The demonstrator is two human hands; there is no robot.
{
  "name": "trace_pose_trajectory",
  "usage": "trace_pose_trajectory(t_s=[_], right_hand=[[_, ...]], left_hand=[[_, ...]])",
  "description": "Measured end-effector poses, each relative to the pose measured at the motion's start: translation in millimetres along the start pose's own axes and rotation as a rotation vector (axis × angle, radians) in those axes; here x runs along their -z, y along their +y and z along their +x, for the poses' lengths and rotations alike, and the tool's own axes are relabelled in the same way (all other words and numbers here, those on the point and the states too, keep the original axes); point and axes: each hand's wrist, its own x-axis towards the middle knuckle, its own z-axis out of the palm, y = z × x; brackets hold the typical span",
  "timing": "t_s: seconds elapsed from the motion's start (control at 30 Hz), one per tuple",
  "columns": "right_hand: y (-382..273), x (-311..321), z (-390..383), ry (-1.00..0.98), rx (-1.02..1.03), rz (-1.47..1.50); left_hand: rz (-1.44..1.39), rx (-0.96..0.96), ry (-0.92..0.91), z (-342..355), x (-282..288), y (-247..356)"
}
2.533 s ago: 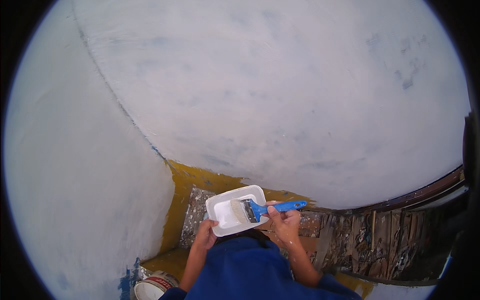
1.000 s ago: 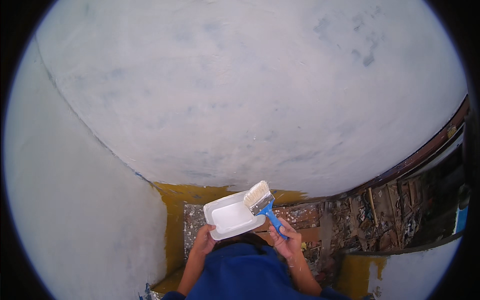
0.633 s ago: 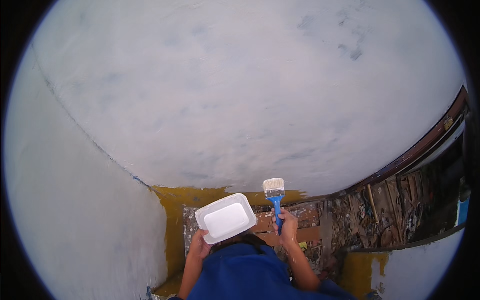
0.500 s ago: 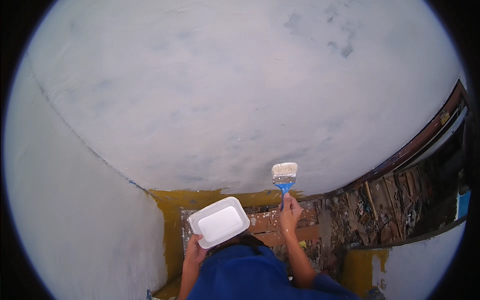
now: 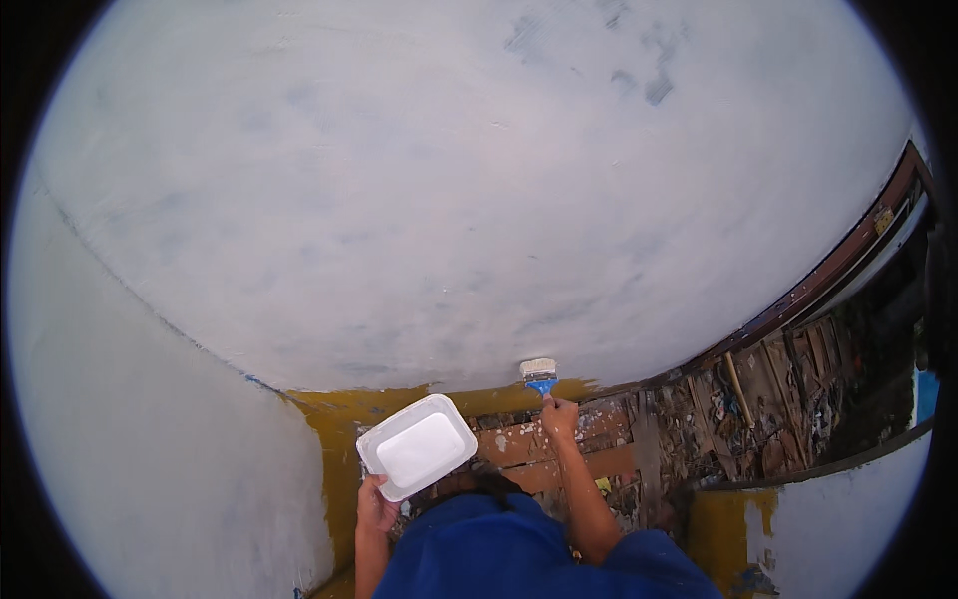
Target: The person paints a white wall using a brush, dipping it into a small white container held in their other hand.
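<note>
My right hand (image 5: 561,417) is closed round the blue handle of a paintbrush (image 5: 540,373). The brush's pale bristles point up at the low part of the white wall (image 5: 479,220), just above its yellow lower band (image 5: 499,401); whether they touch it I cannot tell. My left hand (image 5: 375,507) grips the near left corner of a white rectangular tray (image 5: 368,446) with rounded corners. White paint (image 5: 419,445) covers the tray's bottom. The tray is tilted, to the left of the brush.
A second white wall (image 5: 180,439) meets the first in a corner at left. Reddish-brown planks (image 5: 519,445) lie below among littered debris. At right are a stick (image 5: 739,389), a brown frame edge (image 5: 798,296) and a low yellow-and-white wall (image 5: 828,524).
The paintbrush in my right hand has moved down and left, toward the yellow band. The tray in my left hand has shifted slightly left. The whole view has shifted a little.
</note>
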Motion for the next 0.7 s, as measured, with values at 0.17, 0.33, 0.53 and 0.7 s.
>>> trace_pose_trajectory(t_s=[0.17,0.33,0.53,0.7], right_hand=[[-131.9,100.7,-31.9,0.095,0.174,0.324],[-218.7,150.4,-57.7,0.343,0.372,0.656],[-67.2,31.4,-5.5,0.335,0.163,0.283],[23.0,27.6,2.0,0.162,-0.042,-0.058]], left_hand=[[-0.025,-0.017,-0.006,7.5,-2.0,-3.6],[-0.016,0.033,-0.040,9.8,-10.3,-10.0],[0.007,0.001,-0.039,13.2,-11.2,-10.7],[0.032,-0.026,-0.035,14.9,-19.5,-8.6]])
